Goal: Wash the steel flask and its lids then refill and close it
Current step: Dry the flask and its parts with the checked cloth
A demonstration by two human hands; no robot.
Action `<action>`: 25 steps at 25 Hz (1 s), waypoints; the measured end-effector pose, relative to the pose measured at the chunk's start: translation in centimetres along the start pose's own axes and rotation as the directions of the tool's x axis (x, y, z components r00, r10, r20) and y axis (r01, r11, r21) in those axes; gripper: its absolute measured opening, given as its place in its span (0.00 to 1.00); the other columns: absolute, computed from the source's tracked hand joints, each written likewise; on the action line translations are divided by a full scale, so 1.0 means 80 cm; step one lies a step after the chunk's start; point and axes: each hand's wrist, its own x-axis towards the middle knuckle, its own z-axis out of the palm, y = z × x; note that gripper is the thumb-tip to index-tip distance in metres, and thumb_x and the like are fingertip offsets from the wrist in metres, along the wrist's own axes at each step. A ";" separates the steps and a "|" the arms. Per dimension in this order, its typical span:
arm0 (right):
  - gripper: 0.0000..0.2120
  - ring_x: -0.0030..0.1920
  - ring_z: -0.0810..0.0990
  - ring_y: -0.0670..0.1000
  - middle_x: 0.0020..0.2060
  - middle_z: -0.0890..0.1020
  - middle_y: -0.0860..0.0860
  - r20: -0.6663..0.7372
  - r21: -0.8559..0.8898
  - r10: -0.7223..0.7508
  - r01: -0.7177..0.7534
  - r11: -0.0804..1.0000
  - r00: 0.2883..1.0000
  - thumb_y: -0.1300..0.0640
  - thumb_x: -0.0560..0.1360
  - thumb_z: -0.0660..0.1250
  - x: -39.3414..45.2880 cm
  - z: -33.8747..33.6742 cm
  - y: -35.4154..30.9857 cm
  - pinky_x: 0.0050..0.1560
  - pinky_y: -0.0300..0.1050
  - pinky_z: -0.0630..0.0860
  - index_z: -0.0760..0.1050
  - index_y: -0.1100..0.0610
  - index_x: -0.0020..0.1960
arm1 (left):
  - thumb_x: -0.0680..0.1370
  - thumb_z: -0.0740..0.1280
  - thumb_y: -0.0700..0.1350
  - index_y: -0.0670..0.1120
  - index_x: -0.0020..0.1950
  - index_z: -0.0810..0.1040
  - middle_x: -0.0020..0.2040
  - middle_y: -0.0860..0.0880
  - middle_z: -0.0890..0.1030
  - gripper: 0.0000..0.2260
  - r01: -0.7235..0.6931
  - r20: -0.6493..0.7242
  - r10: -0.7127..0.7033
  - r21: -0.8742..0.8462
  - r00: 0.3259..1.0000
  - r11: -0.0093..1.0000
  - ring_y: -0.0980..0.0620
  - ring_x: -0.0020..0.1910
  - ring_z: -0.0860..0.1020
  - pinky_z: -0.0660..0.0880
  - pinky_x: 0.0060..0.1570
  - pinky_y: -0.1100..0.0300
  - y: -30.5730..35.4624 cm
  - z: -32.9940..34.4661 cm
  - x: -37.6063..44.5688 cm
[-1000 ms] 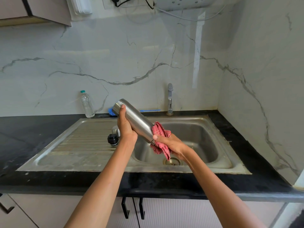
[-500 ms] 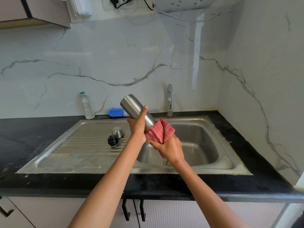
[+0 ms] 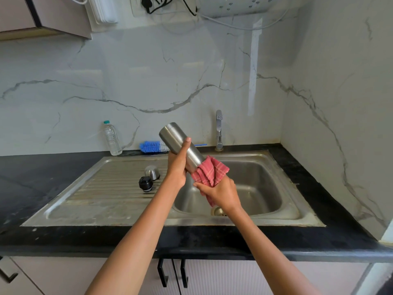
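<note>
Steel flask [image 3: 180, 143] tilted over sink [image 3: 265, 201]; L hand [image 3: 177, 167] grips it, R hand [image 3: 221, 191] clutches red cloth [image 3: 210, 171] round lower end.

One head-worn wide-angle view, looking forward and down from above the near edge of the black stone tabletop [image 3: 63, 237], facing the white marble back wall [image 3: 148, 81], close over the stainless steel sink [image 3: 265, 218], forearms entering from the bottom edge
</note>
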 end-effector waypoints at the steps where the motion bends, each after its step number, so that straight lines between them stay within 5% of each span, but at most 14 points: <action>1: 0.17 0.35 0.84 0.42 0.32 0.85 0.45 0.005 -0.023 -0.011 0.011 1.000 1.000 0.40 0.69 0.78 -0.002 0.002 -0.004 0.42 0.37 0.79 0.80 0.52 0.40 | 0.70 0.78 0.60 0.47 0.63 0.75 0.53 0.44 0.82 0.28 0.016 -0.049 -0.016 -0.010 0.999 1.000 0.40 0.59 0.83 0.80 0.60 0.43 -0.002 0.001 0.000; 3: 0.17 0.40 0.85 0.46 0.37 0.87 0.49 0.097 0.216 0.073 -0.092 0.972 0.993 0.41 0.70 0.78 -0.003 0.000 -0.006 0.48 0.43 0.82 0.82 0.54 0.46 | 0.72 0.77 0.61 0.46 0.67 0.74 0.54 0.42 0.82 0.31 0.025 -0.020 -0.026 -0.052 0.999 0.998 0.42 0.55 0.83 0.82 0.58 0.44 -0.005 0.000 0.000; 5: 0.23 0.46 0.85 0.54 0.48 0.86 0.59 0.333 0.551 0.138 -0.312 0.774 0.933 0.40 0.74 0.74 -0.005 -0.004 -0.007 0.52 0.53 0.83 0.81 0.58 0.57 | 0.73 0.74 0.63 0.45 0.68 0.73 0.54 0.41 0.82 0.32 0.009 0.086 -0.001 -0.091 0.996 0.996 0.43 0.54 0.83 0.81 0.59 0.44 -0.008 -0.007 0.000; 7: 0.30 0.49 0.83 0.57 0.53 0.84 0.62 0.502 0.662 0.159 -0.496 0.561 0.850 0.35 0.79 0.65 -0.007 -0.007 -0.011 0.50 0.52 0.83 0.78 0.60 0.65 | 0.75 0.70 0.66 0.43 0.66 0.74 0.51 0.42 0.83 0.31 0.000 0.175 0.026 -0.147 0.984 0.989 0.43 0.51 0.83 0.79 0.59 0.44 -0.008 -0.010 -0.008; 9: 0.32 0.48 0.84 0.58 0.53 0.84 0.62 0.467 0.677 0.201 -0.494 0.545 0.861 0.32 0.79 0.60 -0.007 -0.003 -0.012 0.50 0.52 0.83 0.77 0.58 0.67 | 0.75 0.64 0.70 0.42 0.64 0.75 0.49 0.41 0.84 0.34 -0.009 0.166 0.042 -0.193 0.985 0.981 0.43 0.49 0.83 0.79 0.58 0.44 -0.011 -0.009 -0.010; 11: 0.27 0.52 0.85 0.58 0.53 0.86 0.58 0.249 0.581 0.222 -0.328 0.744 0.943 0.32 0.78 0.60 -0.009 0.008 -0.013 0.58 0.56 0.82 0.78 0.51 0.65 | 0.73 0.59 0.75 0.40 0.66 0.76 0.49 0.40 0.84 0.42 -0.011 0.079 0.025 -0.169 0.997 0.986 0.42 0.49 0.84 0.81 0.54 0.46 -0.013 -0.009 -0.008; 13: 0.25 0.61 0.81 0.49 0.61 0.82 0.48 0.038 0.258 0.034 -0.043 0.965 0.999 0.30 0.77 0.61 -0.010 0.012 -0.008 0.64 0.54 0.78 0.73 0.43 0.68 | 0.74 0.56 0.76 0.42 0.67 0.76 0.50 0.40 0.86 0.41 0.022 -0.031 -0.026 -0.117 0.999 0.993 0.43 0.48 0.86 0.82 0.48 0.49 -0.015 -0.009 -0.010; 14: 0.27 0.67 0.76 0.46 0.69 0.76 0.46 0.041 0.069 -0.093 0.090 0.993 0.995 0.31 0.78 0.61 -0.010 0.011 -0.004 0.67 0.50 0.75 0.67 0.39 0.74 | 0.76 0.56 0.74 0.43 0.68 0.76 0.51 0.40 0.86 0.38 0.036 -0.054 -0.042 -0.113 0.998 0.993 0.44 0.48 0.86 0.82 0.46 0.51 -0.016 -0.009 -0.010; 17: 0.39 0.79 0.59 0.48 0.82 0.51 0.45 0.168 -0.252 -0.264 0.300 0.920 0.950 0.33 0.81 0.59 -0.003 0.008 -0.001 0.74 0.48 0.65 0.42 0.42 0.83 | 0.75 0.68 0.69 0.45 0.70 0.74 0.59 0.37 0.84 0.34 0.016 0.023 -0.014 -0.101 1.000 0.995 0.40 0.56 0.85 0.82 0.56 0.45 -0.015 -0.016 -0.010; 21: 0.44 0.81 0.39 0.45 0.82 0.36 0.47 0.221 -0.304 -0.354 0.409 0.861 0.909 0.34 0.81 0.58 0.008 0.012 -0.015 0.81 0.50 0.53 0.32 0.49 0.82 | 0.65 0.80 0.65 0.41 0.68 0.77 0.58 0.37 0.84 0.40 -0.036 0.126 0.032 0.027 0.991 0.999 0.40 0.56 0.84 0.80 0.61 0.43 -0.007 -0.016 -0.010; 23: 0.45 0.81 0.34 0.45 0.81 0.33 0.48 0.185 -0.250 -0.372 0.409 0.877 0.910 0.35 0.82 0.56 0.011 0.020 -0.025 0.81 0.51 0.49 0.29 0.51 0.81 | 0.71 0.75 0.66 0.41 0.69 0.76 0.60 0.38 0.83 0.38 -0.082 0.175 0.065 0.095 0.982 0.992 0.41 0.60 0.83 0.79 0.64 0.43 -0.004 -0.010 -0.014; 25: 0.44 0.80 0.33 0.46 0.80 0.31 0.47 0.090 -0.195 -0.330 0.341 0.920 0.940 0.33 0.81 0.54 0.019 0.022 -0.036 0.82 0.52 0.48 0.28 0.49 0.80 | 0.79 0.60 0.70 0.45 0.74 0.74 0.66 0.43 0.82 0.35 -0.121 0.298 0.061 0.188 0.953 0.975 0.47 0.67 0.80 0.76 0.68 0.49 -0.004 -0.008 -0.017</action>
